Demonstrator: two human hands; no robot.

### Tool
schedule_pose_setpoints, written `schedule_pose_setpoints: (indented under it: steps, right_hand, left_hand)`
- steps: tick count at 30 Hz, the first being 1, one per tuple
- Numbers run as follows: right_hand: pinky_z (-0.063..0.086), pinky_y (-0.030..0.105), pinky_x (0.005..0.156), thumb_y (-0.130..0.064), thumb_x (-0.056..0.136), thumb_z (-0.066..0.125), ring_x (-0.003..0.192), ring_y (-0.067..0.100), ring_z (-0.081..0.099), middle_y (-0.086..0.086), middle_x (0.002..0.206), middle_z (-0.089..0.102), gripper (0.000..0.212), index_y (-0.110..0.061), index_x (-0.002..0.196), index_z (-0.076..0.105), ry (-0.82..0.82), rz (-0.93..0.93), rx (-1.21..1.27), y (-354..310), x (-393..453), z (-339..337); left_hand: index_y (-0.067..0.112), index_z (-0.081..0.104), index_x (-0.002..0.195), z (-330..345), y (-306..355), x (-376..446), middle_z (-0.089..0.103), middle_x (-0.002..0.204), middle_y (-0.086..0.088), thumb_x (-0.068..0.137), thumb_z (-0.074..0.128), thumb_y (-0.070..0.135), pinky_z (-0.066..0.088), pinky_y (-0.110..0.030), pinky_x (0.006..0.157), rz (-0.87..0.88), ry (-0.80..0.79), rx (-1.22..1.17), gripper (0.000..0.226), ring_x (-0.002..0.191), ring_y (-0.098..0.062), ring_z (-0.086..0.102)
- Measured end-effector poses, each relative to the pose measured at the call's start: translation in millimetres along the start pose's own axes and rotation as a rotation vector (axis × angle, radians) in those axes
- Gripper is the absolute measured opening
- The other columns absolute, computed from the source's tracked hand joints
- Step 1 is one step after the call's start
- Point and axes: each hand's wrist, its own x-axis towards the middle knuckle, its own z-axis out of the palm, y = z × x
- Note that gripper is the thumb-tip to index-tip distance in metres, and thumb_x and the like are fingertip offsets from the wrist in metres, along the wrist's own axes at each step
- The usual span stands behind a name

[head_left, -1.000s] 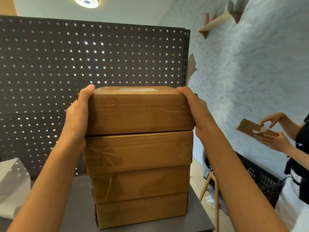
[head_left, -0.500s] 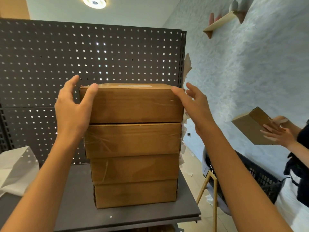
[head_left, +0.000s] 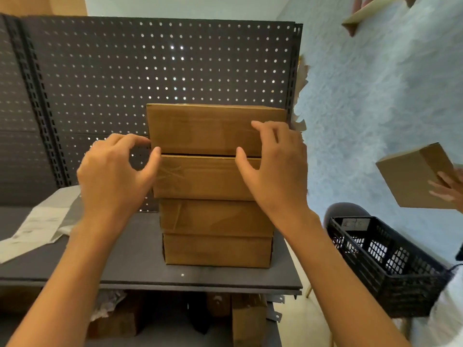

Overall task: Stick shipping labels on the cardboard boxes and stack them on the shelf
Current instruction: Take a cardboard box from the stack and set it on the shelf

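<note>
- Both hands, left hand (head_left: 112, 171) and right hand (head_left: 273, 169), hover loosely curled in front of the stack, gripping nothing
- four cardboard boxes (head_left: 213, 186) sit stacked on the grey shelf (head_left: 140, 269) by the pegboard (head_left: 150, 66)

A dark grey metal shelf board (head_left: 140, 269) backed by perforated panel carries a stack of four brown cardboard boxes (head_left: 216, 250) near its right end, and crumpled white paper sheets (head_left: 37, 226) lie at its left.

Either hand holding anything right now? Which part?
Nothing held. Left hand and right hand hover with loosely curled fingers before the stacked boxes, gripping neither.
</note>
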Motion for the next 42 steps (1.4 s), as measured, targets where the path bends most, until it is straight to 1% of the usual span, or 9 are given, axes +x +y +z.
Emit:
schedule_pose_setpoints:
  steps: [4,10,16,20,24,26,29,36,42]
  right_hand:
    - [0.050,0.037,0.081,-0.033,0.082,0.059,0.097,0.026,0.058,0.008,0.106,0.064,0.037,-0.013,0.112,0.063,-0.006,-0.082,0.001,-35.3,-9.7,20.5]
    - [0.046,0.036,0.080,-0.033,0.083,0.058,0.094,0.025,0.057,0.006,0.103,0.063,0.032,-0.013,0.108,0.063,-0.141,-0.156,0.090,-104.6,-23.3,67.0]
    - [0.044,0.038,0.073,-0.032,0.082,0.059,0.084,0.028,0.057,0.008,0.092,0.063,0.027,-0.010,0.098,0.064,-0.210,-0.200,0.133,-206.1,-39.7,126.1]
    - [0.043,0.038,0.073,-0.031,0.082,0.059,0.082,0.029,0.056,0.009,0.091,0.062,0.028,-0.009,0.097,0.064,-0.248,-0.227,0.175,-278.2,-53.8,165.8]
    - [0.043,0.038,0.071,-0.032,0.080,0.057,0.080,0.030,0.057,0.009,0.088,0.063,0.029,-0.008,0.094,0.065,-0.268,-0.222,0.215,-339.5,-69.6,201.0]
    - [0.042,0.038,0.072,-0.031,0.082,0.058,0.080,0.031,0.056,0.010,0.088,0.062,0.028,-0.007,0.094,0.064,-0.287,-0.231,0.232,-366.5,-75.8,216.4]
    - [0.040,0.038,0.076,-0.030,0.085,0.058,0.086,0.031,0.055,0.010,0.093,0.061,0.027,-0.007,0.100,0.063,-0.333,-0.252,0.257,-402.7,-80.2,237.6]
    - [0.037,0.036,0.085,-0.035,0.090,0.051,0.097,0.028,0.052,0.008,0.104,0.058,0.032,-0.011,0.110,0.060,-0.435,-0.289,0.288,-475.7,-87.4,293.0]
    - [0.037,0.037,0.080,-0.034,0.089,0.054,0.093,0.030,0.053,0.009,0.101,0.059,0.030,-0.009,0.106,0.061,-0.429,-0.284,0.335,-533.8,-92.9,353.9]
  left_hand:
    - [0.012,0.069,0.099,-21.2,-34.9,-6.6,0.067,0.097,-0.011,0.088,0.062,0.033,0.042,-0.042,0.070,-0.012,-0.010,0.099,0.025,0.092,-0.036,0.058]
    - [0.011,0.069,0.097,-68.4,-105.8,-12.9,0.067,0.097,-0.011,0.088,0.061,0.033,0.041,-0.040,0.067,-0.035,-0.018,0.251,0.025,0.089,-0.035,0.058]
    - [0.010,0.069,0.096,-134.8,-199.8,-13.7,0.067,0.093,-0.012,0.087,0.062,0.031,0.045,-0.042,0.066,-0.050,-0.058,0.389,0.023,0.086,-0.035,0.060]
    - [0.013,0.069,0.093,-177.5,-269.4,-9.0,0.067,0.088,-0.011,0.087,0.062,0.031,0.042,-0.038,0.063,-0.060,-0.081,0.489,0.021,0.083,-0.035,0.059]
    - [0.013,0.069,0.093,-210.5,-330.1,-5.8,0.067,0.090,-0.010,0.086,0.062,0.031,0.044,-0.038,0.064,-0.060,-0.113,0.544,0.020,0.085,-0.034,0.059]
    - [0.013,0.069,0.092,-223.1,-356.9,-4.6,0.066,0.090,-0.009,0.086,0.062,0.031,0.039,-0.033,0.062,-0.054,-0.124,0.556,0.020,0.085,-0.032,0.059]
    - [0.015,0.069,0.091,-238.2,-393.7,-0.9,0.067,0.091,-0.007,0.087,0.061,0.032,0.035,-0.029,0.062,-0.054,-0.140,0.565,0.020,0.086,-0.029,0.058]
    - [0.014,0.069,0.093,-253.7,-479.5,9.4,0.067,0.092,-0.008,0.088,0.060,0.032,0.038,-0.033,0.065,-0.089,-0.172,0.579,0.020,0.089,-0.030,0.058]
    - [0.018,0.068,0.095,-252.7,-561.6,19.5,0.066,0.096,-0.005,0.088,0.057,0.037,0.042,-0.035,0.069,-0.129,-0.193,0.600,0.023,0.093,-0.029,0.058]
